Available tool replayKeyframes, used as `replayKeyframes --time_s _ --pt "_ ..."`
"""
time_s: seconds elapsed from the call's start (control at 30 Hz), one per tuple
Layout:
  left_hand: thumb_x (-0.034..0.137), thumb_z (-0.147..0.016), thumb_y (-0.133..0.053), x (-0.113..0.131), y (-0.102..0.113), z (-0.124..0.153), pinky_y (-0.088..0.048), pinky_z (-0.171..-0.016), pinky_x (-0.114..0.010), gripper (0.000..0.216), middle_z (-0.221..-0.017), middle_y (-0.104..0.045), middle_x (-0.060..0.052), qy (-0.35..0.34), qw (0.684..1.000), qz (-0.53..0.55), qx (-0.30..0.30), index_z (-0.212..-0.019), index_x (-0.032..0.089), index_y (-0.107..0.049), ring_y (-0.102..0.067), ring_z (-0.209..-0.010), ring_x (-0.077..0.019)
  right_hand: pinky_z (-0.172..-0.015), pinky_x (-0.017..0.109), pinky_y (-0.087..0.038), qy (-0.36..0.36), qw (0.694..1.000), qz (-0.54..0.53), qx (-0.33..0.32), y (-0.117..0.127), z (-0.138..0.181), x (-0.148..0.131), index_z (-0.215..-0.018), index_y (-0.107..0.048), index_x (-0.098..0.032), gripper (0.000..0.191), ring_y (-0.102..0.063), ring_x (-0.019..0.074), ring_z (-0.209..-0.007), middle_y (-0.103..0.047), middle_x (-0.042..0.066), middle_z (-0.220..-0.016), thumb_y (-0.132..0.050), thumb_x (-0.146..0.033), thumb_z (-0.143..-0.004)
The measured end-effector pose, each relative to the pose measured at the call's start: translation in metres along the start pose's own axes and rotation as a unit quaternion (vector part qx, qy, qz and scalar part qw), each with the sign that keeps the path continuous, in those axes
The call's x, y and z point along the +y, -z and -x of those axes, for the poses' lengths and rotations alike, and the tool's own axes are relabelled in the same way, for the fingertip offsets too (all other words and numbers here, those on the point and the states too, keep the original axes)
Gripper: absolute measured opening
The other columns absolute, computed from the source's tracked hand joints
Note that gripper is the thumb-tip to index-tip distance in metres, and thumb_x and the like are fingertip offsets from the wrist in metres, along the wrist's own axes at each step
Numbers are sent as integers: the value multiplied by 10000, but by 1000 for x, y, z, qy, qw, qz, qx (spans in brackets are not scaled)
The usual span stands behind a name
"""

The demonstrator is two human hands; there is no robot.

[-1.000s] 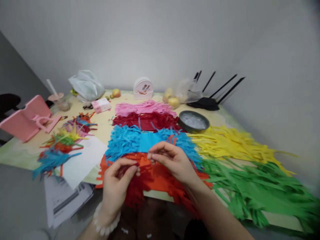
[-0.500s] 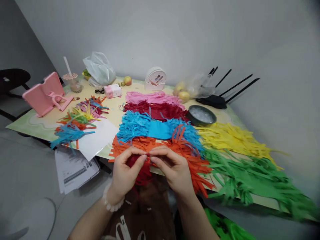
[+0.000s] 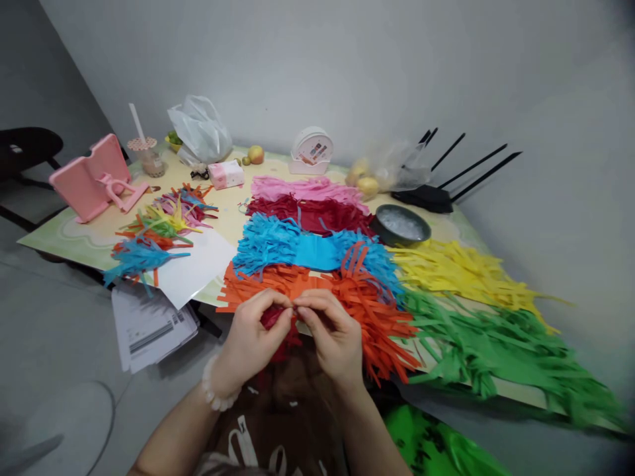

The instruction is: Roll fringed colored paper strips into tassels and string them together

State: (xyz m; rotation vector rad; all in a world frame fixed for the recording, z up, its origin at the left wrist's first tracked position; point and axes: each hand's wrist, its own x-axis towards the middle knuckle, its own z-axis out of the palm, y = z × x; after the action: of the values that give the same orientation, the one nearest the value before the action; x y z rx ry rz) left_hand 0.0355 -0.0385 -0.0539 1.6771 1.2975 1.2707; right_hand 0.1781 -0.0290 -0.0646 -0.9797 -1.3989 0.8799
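Head cam | L hand (image 3: 251,344) + R hand (image 3: 332,337): both grips pinching 1 dark-red fringe (image 3: 272,320) | 6 fringe sheets on table (image 3: 74,231)

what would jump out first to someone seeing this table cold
Bright fringed paper sheets cover the table: orange nearest, blue behind it, yellow and green to the right. At the near edge the left hand and right hand pinch a dark red fringed piece together.

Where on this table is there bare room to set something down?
Bare strip between the mixed fringe pile and blue fringe, up to the pink box; also the white sheet. Crowded: centre and right, under fringe, and the back edge.
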Motion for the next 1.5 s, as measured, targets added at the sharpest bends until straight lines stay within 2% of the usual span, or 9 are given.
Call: replayKeyframes --time_s 0.17,0.33,0.5,0.73,0.83,0.93,1.1,1.3,1.5 --pt "234 -875 -616 -4 -18 6 -518 -724 -230 110 -788 -700 -32 38 995 71 67 -811 157 -662 -652 -750 -144 -757 318 -559 -46 997 -44 43 -4 5 6 -888 -704 -213 66 -658 187 -853 -683 49 -896 -671 -264 -861" --pt "241 -865 -651 -6 -23 8 -562 -801 -245 132 -931 -750 -66 82 985 144 42 -956 157 -697 -714 -869 -170 -693 287 -575 -84 988 -97 88 -3 6 10 -958 -623 -221 158 -665 163 -771 -677 27 -857 -701 -284 -836" --pt "212 -883 -616 -8 -22 9 -574 -675 -226 108 -780 -739 -44 89 985 136 52 -893 144 -699 -707 -664 -139 -735 283 -571 -84 987 -115 68 -4 10 14 -964 -625 -220 141 -664 155 -805 -673 24 -882 -698 -259 -850" --pt "248 -848 -692 -11 -23 9 -553 -829 -247 170 -981 -741 -60 93 985 139 37 -995 171 -657 -720 -903 -171 -754 269 -562 -66 987 -116 87 -1 9 17 -946 -669 -227 136 -671 149 -808 -684 10 -859 -727 -209 -824" --pt "253 -865 -671 -12 -22 8 -549 -757 -228 94 -860 -726 -43 92 983 153 39 -884 161 -667 -707 -810 -153 -761 267 -563 -68 986 -122 96 -4 9 18 -951 -673 -236 131 -670 144 -817 -682 9 -872 -722 -214 -831" --pt "249 -879 -650 -14 -23 8 -543 -691 -221 119 -758 -699 -26 90 977 185 63 -811 151 -652 -686 -702 -136 -759 295 -571 -102 986 -119 61 -4 7 19 -935 -683 -224 141 -676 167 -820 -697 27 -878 -740 -280 -819" --pt "245 -888 -646 -21 -25 10 -534 -726 -218 110 -790 -696 -25 69 979 179 62 -821 159 -661 -682 -747 -133 -733 298 -568 -140 981 -130 -18 13 -7 19 -939 -732 -227 212 -684 180 -794 -731 31 -856 -781 -354 -777" --pt "205 -827 -715 -24 -24 6 -541 -808 -223 150 -927 -732 -29 60 981 178 52 -974 189 -688 -693 -875 -144 -753 268 -533 -60 995 -34 -71 18 -14 14 -816 -757 -235 21 -651 161 -831 -683 25 -854 -736 -240 -815" --pt "203 -787 -751 -28 -27 3 -558 -744 -216 39 -817 -754 -28 106 947 289 92 -810 173 -746 -707 -774 -137 -691 256 -502 -37 998 -8 -56 11 -10 11 -768 -753 -223 72 -622 150 -777 -653 22 -806 -717 -193 -824"
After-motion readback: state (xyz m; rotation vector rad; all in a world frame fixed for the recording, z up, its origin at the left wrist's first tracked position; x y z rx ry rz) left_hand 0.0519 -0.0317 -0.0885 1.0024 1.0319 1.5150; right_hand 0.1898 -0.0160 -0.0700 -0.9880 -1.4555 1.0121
